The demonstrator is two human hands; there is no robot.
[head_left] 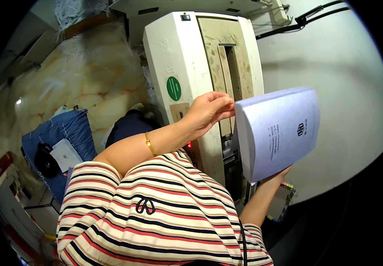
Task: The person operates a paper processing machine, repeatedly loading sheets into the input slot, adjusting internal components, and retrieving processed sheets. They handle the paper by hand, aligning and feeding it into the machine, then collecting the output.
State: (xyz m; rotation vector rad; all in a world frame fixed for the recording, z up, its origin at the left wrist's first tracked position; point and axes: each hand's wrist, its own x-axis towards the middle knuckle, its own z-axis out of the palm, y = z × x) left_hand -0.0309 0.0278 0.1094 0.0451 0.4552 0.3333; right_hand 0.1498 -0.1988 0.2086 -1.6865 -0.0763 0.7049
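You hold a thick bound booklet (280, 131) with a pale lavender cover, tilted up in front of you at the right of the view, just beside the front of a tall cream-coloured machine (187, 75). The cover carries a small dark emblem and lines of print. Your right hand (275, 176) supports the booklet from below at its lower edge; only a few of its fingers show past the cover, curled against the underside. Your left hand (207, 113) reaches across at the booklet's spine edge, fingers (222, 106) bunched narrowly together and touching the upper left corner of the stack of pages.

The machine stands upright behind the booklet, with a stained beige panel and a dark vertical slot down its middle, a round green sticker on its left face and a small red light glowing low on its side. Black cables (307, 17) run along the white wall (347, 80) to its right.

Off to the left, the floor is glossy marbled tile (80, 75) in cream and orange. A blue cushion (67, 133) lies there with a white sheet and a black object resting on it.

Your left forearm comes up bent from the lower edge, wearing a gold bangle (149, 144) near the wrist, above your striped shirt (156, 213).
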